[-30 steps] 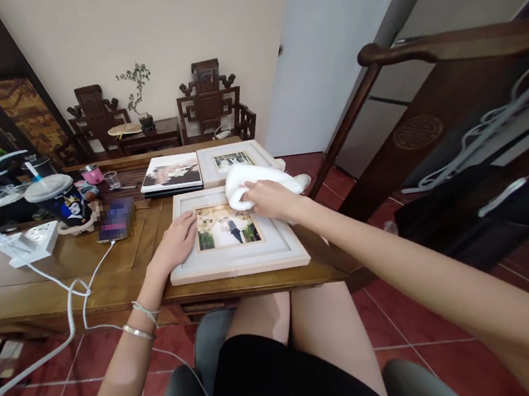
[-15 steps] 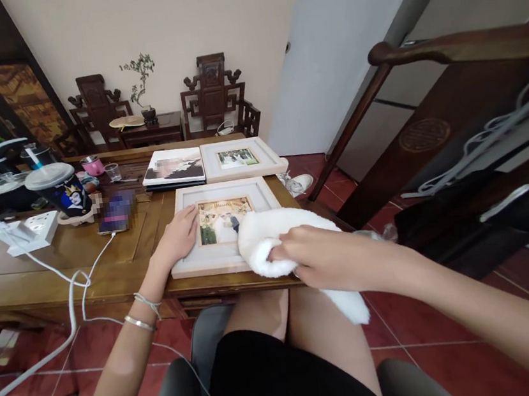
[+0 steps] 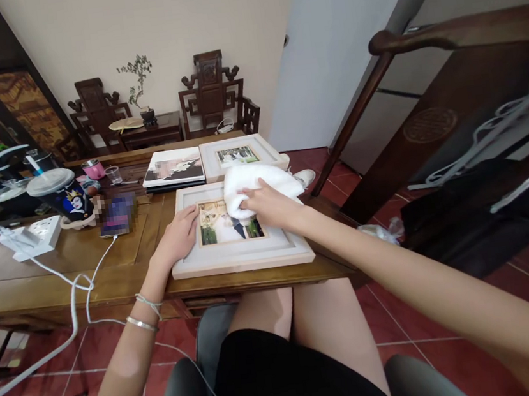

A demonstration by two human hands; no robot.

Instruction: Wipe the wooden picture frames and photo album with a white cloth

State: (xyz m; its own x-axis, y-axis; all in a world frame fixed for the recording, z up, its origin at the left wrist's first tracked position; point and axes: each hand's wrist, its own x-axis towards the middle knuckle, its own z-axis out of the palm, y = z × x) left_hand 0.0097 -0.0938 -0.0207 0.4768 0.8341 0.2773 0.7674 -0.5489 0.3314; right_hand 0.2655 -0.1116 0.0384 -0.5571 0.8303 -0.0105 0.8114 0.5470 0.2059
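Note:
A pale wooden picture frame lies flat near the table's front edge, with a wedding photo in its middle. My left hand rests with fingers stretched out on the frame's left side. In my right hand is a bunched white cloth, pressed on the upper right part of the frame. The cloth covers the photo's upper right corner and the far right rim of the frame.
Behind lie a second picture frame and a photo panel on a dark stack. To the left are a phone on a cable, a power strip and a lidded cup. A wooden chair back rises at right.
My right hand has moved the cloth away from me, from the frame's lower right to its upper right. The front right corner now shows. My left hand has stayed in place.

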